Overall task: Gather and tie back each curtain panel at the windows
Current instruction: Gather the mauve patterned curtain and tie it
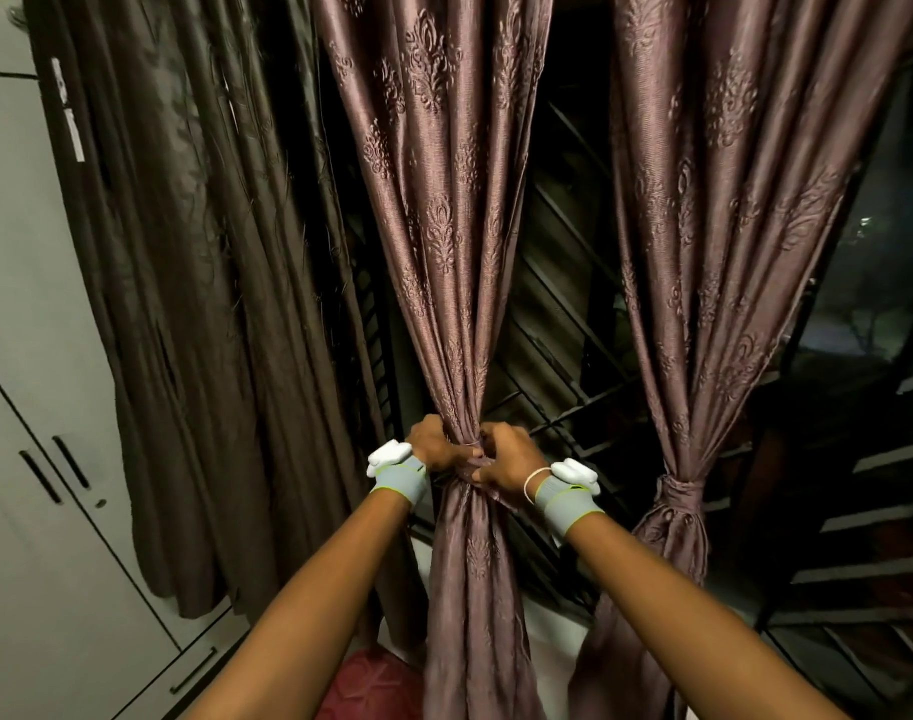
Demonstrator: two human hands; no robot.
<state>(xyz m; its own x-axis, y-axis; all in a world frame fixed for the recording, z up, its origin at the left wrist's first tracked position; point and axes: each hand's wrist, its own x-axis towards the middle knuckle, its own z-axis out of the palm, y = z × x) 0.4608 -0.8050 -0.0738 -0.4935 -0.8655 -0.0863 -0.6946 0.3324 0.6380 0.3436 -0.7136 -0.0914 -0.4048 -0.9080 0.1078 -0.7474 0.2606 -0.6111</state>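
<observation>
Both hands, left hand [433, 443] and right hand [506, 459], clench the gathered middle panel [444, 210] at its waist, apparently mid-tie; the right panel [724, 210] hangs tied, the dark left curtain [194, 283] loose.

Both hands meet at the pinched waist of the middle curtain panel [459, 283], near 6 o'clock from frame centre. The left hand [433, 446] and right hand [506, 462] clutch the bunched mauve fabric from either side. At 4 o'clock, the right curtain panel [724, 226] hangs bound by its tieback [678, 492]. At 9 o'clock hangs a darker curtain [194, 283].
</observation>
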